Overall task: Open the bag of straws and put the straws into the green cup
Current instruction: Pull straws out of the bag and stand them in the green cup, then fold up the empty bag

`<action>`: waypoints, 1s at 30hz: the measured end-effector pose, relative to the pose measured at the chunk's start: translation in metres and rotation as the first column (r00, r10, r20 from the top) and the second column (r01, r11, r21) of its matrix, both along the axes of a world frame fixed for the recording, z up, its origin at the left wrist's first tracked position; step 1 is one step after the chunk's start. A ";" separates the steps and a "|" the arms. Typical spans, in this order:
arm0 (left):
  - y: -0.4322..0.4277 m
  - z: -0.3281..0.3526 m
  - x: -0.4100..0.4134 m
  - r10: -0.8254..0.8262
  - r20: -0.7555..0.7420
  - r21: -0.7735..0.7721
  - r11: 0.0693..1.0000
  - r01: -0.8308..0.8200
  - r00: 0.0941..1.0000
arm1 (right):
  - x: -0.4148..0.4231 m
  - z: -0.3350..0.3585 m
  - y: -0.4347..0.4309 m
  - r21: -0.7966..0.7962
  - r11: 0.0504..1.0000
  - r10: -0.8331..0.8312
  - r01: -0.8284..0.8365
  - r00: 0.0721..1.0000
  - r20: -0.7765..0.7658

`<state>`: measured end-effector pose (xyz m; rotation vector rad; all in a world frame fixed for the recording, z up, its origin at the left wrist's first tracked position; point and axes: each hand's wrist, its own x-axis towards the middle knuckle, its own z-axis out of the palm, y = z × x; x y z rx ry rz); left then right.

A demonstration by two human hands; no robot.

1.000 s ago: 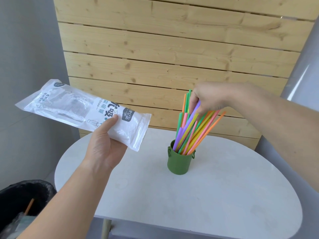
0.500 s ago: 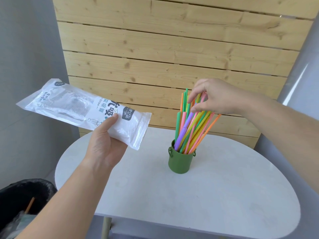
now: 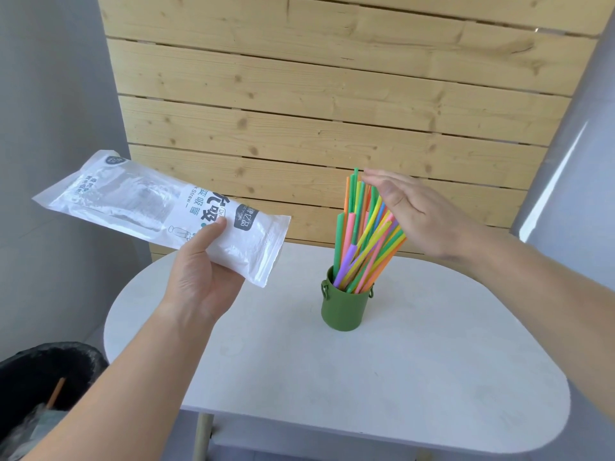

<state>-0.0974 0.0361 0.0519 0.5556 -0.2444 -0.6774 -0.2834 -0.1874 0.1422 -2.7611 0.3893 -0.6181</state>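
Bin (image 3: 50, 387) cut off; left fingers behind bag (image 3: 159, 211).

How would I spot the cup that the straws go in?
Start at the white oval table before the wooden slat wall. Near its middle stands the green cup, small, with side handles. It alone is full of coloured straws.
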 end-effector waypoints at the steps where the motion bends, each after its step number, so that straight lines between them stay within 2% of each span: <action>1: 0.000 0.000 0.000 -0.002 0.000 0.002 1.000 0.002 1.000 | -0.001 -0.001 0.000 -0.008 1.000 -0.001 0.001 1.000 0.000; 5: 0.001 0.001 -0.002 -0.001 -0.008 0.012 1.000 0.002 1.000 | -0.004 0.002 -0.002 -0.047 0.998 0.031 -0.033 0.998 -0.050; 7: 0.002 0.003 -0.004 0.000 -0.020 0.007 1.000 0.000 1.000 | -0.009 0.009 -0.002 -0.024 0.999 0.037 -0.037 0.999 -0.015; 11: 0.006 0.009 -0.011 -0.021 -0.040 -0.008 1.000 0.021 0.999 | -0.019 0.028 0.006 -0.010 1.000 0.024 -0.022 0.966 0.256; 15: 0.013 0.015 -0.015 -0.035 -0.039 0.001 0.999 0.035 0.999 | -0.024 0.043 0.051 -0.108 0.991 -0.008 0.079 0.840 0.542; 17: 0.021 0.020 -0.019 -0.050 -0.018 0.038 0.998 0.050 0.999 | -0.023 0.042 0.087 0.010 1.000 -0.027 0.026 0.797 0.603; 18: 0.027 0.022 -0.020 -0.053 -0.002 0.061 0.997 0.053 0.999 | -0.020 0.040 0.106 0.123 0.992 -0.059 -0.015 0.815 0.576; 20: 0.043 0.028 -0.023 -0.056 0.020 0.085 0.995 0.055 0.998 | -0.003 0.026 0.135 0.320 0.947 -0.155 0.025 0.909 0.387; 22: 0.062 0.030 -0.025 -0.072 0.028 0.093 0.993 0.069 0.997 | 0.021 0.008 0.154 0.483 0.865 -0.213 0.132 0.970 0.116; 23: 0.072 0.031 -0.027 -0.084 0.031 0.107 0.991 0.081 0.996 | 0.033 -0.001 0.160 0.621 0.773 -0.186 0.130 0.982 0.026; 24: 0.083 0.031 -0.027 -0.098 0.036 0.130 0.987 0.093 0.995 | 0.046 -0.009 0.169 0.766 0.634 -0.134 0.104 0.991 -0.024; 26: 0.103 0.029 -0.027 -0.122 0.024 0.197 0.974 0.115 0.992 | 0.061 -0.024 0.184 0.936 0.350 -0.039 0.035 0.999 -0.023; 28: 0.123 0.025 -0.020 -0.106 -0.002 0.267 0.958 0.103 0.994 | 0.075 -0.039 0.197 0.969 0.245 -0.019 -0.021 0.999 0.026; 30: 0.142 0.022 -0.010 -0.046 -0.029 0.306 0.951 0.053 0.999 | 0.085 -0.050 0.208 0.976 0.216 -0.025 -0.039 0.999 0.045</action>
